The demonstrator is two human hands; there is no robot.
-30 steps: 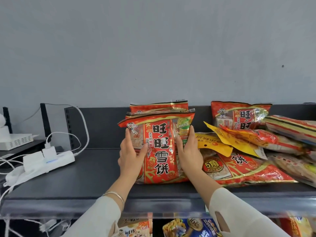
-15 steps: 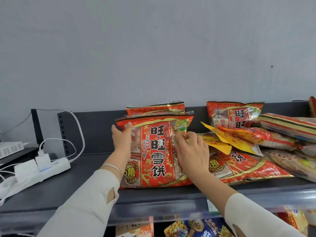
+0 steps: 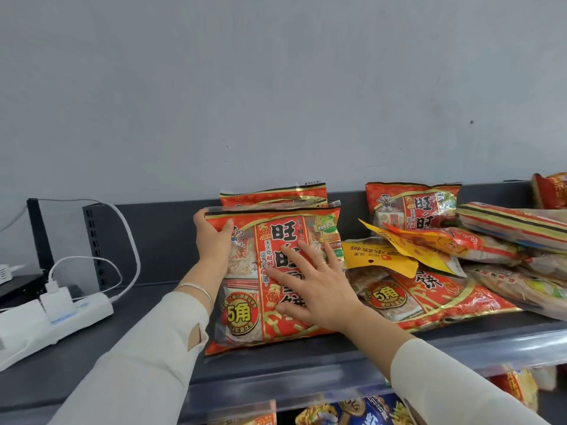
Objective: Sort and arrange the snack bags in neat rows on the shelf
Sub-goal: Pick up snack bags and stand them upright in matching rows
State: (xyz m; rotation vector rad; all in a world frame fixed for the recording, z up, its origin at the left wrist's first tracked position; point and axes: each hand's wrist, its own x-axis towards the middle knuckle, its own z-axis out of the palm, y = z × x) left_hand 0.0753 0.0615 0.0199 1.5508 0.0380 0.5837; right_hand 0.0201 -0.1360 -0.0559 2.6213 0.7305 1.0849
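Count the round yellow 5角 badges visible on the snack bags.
2: one on the upright red snack bag, one on the flat red bag to its right. The pile may hide more.

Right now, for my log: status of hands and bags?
Left hand grips top corner of front bag. Right hand flat on its face. Pile of bags crowds its right side.

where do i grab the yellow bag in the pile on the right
Pinch the yellow bag by its flat lower edge, coming from the front left. That edge juts free over the flat red bag beneath, while its upper right side is tucked under the orange bag, so pulling toward you should free it.
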